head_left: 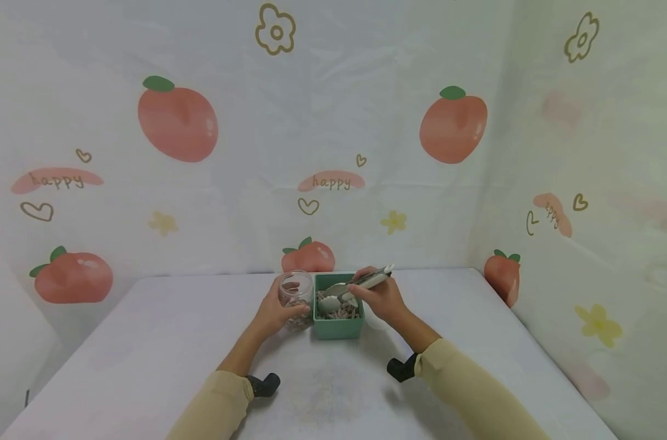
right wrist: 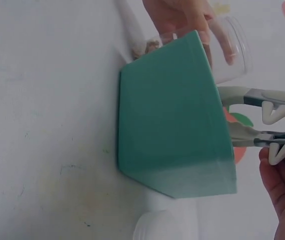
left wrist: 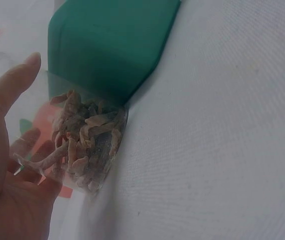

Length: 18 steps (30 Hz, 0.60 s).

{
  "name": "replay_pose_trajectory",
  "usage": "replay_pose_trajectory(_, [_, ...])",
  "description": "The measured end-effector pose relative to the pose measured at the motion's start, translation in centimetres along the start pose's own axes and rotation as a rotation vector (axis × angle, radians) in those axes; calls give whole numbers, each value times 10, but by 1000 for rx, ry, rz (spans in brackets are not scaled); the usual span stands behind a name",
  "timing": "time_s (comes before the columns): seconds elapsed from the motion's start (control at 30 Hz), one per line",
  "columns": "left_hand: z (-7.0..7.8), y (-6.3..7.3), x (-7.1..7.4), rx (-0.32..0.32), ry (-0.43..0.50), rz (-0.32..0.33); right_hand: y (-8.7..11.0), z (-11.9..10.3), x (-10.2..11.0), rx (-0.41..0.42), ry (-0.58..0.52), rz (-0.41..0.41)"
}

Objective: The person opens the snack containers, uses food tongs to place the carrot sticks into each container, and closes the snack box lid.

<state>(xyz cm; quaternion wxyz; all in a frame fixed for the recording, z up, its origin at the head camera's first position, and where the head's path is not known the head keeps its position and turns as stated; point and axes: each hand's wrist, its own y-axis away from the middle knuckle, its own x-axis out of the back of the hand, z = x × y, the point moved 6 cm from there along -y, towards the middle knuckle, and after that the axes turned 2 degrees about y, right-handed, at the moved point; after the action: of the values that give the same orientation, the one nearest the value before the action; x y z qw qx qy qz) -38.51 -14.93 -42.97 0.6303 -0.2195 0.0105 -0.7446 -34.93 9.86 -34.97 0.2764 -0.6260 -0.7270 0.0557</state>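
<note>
My left hand (head_left: 272,313) grips a clear, open-topped jar (head_left: 297,294) standing against the left side of a green box (head_left: 338,330). Brown, shrivelled dried strips (left wrist: 90,137) fill the jar's lower part, as the left wrist view shows. More such strips (head_left: 340,313) lie inside the box. With my right hand (head_left: 387,300) I hold a pair of light grey tongs (head_left: 373,280) by the handles, slanting down over the box. Their scalloped heads (head_left: 329,304) are spread apart among the strips. In the right wrist view the box wall hides the heads.
A whitish round lid (right wrist: 158,227) lies on the white table (head_left: 322,391) to the right of the box. Behind the table hangs a white backdrop (head_left: 333,122) printed with fruit. Each wrist carries a black camera mount (head_left: 264,385).
</note>
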Motion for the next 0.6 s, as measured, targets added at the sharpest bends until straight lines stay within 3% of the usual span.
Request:
replay_pose_trajectory(0.17, [0,0,1,-11,2,3,5,-16,2,-8,22,12])
replay_pose_trajectory(0.33, [-1,0,0,-10,11,-5,6,-14,4,-47,-3,28])
replay_pose_trajectory(0.6, [-2,0,1,-12,6,3,4,-21,9,-33,8,63])
